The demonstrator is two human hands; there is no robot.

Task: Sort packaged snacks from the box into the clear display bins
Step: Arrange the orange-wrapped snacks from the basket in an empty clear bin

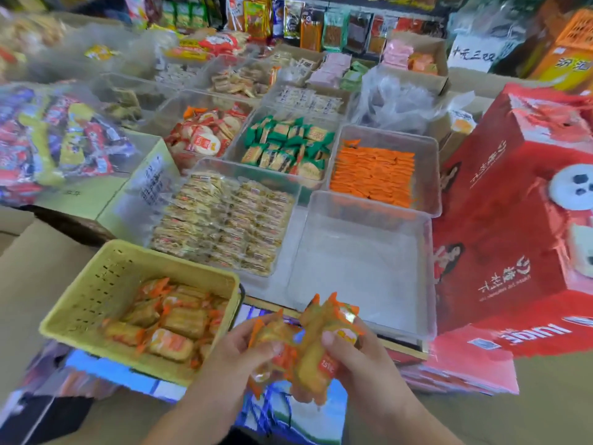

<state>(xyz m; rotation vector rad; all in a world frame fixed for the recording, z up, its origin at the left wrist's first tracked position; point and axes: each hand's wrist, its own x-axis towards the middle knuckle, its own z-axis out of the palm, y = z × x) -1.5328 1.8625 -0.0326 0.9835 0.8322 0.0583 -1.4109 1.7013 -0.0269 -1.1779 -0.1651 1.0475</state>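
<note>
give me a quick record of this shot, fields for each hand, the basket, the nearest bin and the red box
left hand: grips orange-edged snack packets
right hand: grips more of the same packets
yellow basket: left of the hands, part filled with such packets
nearest clear bin: ahead of the hands, no packets inside
red box: right of that bin

Bright, even light; motion-blurred, warped edges

Rows of clear bins (359, 268) on table (286, 248)
</note>
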